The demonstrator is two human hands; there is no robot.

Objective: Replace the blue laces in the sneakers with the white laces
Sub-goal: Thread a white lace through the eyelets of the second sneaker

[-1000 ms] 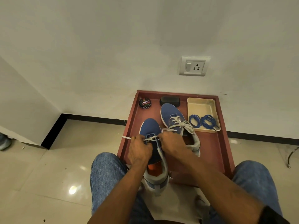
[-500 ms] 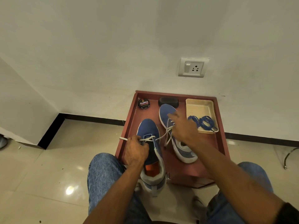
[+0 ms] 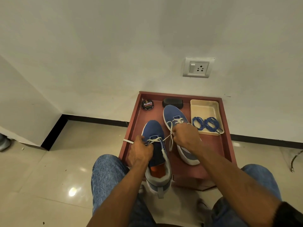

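Note:
Two blue sneakers stand on a reddish-brown tray table (image 3: 218,148). The near sneaker (image 3: 154,131) has a white lace (image 3: 154,139) threaded through its front eyelets. My left hand (image 3: 141,153) grips the lace's left end, whose tip sticks out past the tray's left rim. My right hand (image 3: 185,138) pinches the lace's other end and holds it taut to the right, over the far sneaker (image 3: 173,114), which carries its own white lace. Coiled blue laces (image 3: 206,123) lie in a cream tray (image 3: 205,107).
A round shoe-polish tin (image 3: 147,104) and a black brush-like block (image 3: 172,102) sit at the table's back edge. A wall socket (image 3: 197,68) is above. My knees in jeans flank the table on a glossy tiled floor.
My right hand drew the lace out to the right over the far sneaker, then came back a little toward the near one, keeping the lace taut. My left hand stayed on the left end.

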